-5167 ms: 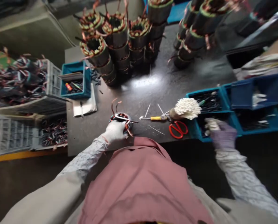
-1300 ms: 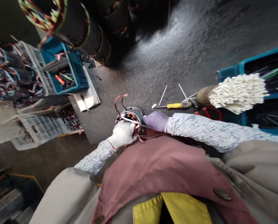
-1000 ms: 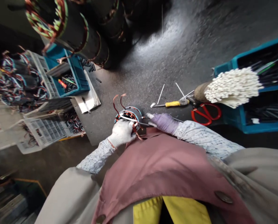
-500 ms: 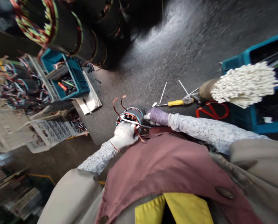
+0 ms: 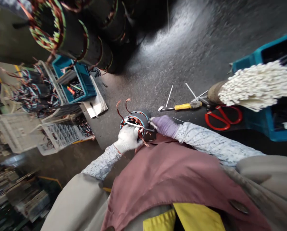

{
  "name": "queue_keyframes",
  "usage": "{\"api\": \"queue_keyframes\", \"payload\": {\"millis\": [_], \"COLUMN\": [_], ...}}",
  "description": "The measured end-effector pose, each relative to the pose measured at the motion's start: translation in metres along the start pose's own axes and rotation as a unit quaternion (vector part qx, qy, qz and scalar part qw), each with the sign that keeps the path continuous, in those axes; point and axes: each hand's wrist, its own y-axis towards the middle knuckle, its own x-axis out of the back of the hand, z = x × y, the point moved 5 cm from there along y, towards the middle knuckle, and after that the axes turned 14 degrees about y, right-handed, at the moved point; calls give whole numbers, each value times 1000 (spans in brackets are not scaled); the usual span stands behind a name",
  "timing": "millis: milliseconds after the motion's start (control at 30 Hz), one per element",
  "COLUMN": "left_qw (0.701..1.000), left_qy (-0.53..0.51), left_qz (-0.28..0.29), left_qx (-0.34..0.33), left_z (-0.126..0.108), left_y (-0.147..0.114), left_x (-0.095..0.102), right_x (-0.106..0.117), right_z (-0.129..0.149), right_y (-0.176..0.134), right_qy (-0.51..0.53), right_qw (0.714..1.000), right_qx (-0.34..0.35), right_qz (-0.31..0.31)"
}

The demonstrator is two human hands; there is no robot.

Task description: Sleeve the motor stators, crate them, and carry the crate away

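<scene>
A small motor stator (image 5: 143, 119) with copper windings and blue insulation round its rim lies on the dark worktop near my apron. Two copper lead ends stick up from its far side. A white sleeve strip (image 5: 133, 124) crosses its open face, and a dark thin sleeve (image 5: 149, 130) juts out below. My left hand (image 5: 127, 138), in a white knit glove, is closed on the stator's near left rim. At the stator's right end is my right hand (image 5: 164, 125), in a purple glove, its fingers pinched together; what they hold is hidden.
A yellow-handled screwdriver (image 5: 182, 106), red-handled scissors (image 5: 224, 118) and loose white strips lie to the right. Beyond them stand a bundle of white sleeves (image 5: 256, 86) and blue bins (image 5: 256, 126). Large stators (image 5: 73, 38), a blue crate (image 5: 85, 78) and paper (image 5: 96, 107) occupy the left.
The view has turned slightly, shifting surroundings on the left rightward. My right hand is a little lower and further right, still by the stator's end. My left hand keeps its hold.
</scene>
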Motion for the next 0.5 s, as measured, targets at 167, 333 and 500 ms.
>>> {"api": "queue_keyframes", "payload": {"millis": [167,333,500], "left_qw": [999,991,942], "left_qy": [-18,-71,-151], "left_qz": [-26,-112,-290], "left_qx": [29,5,78], "left_z": [-8,-5,51], "left_y": [5,-20,-44], "left_x": [6,27,54], "right_x": [3,17,33], "right_z": [3,-5,16], "right_y": [11,-16,-65], "right_qy": [29,7,-13], "right_qw": [998,990,937], "right_qx": [-40,-34,65], "right_qz": [-44,-138,-342]}}
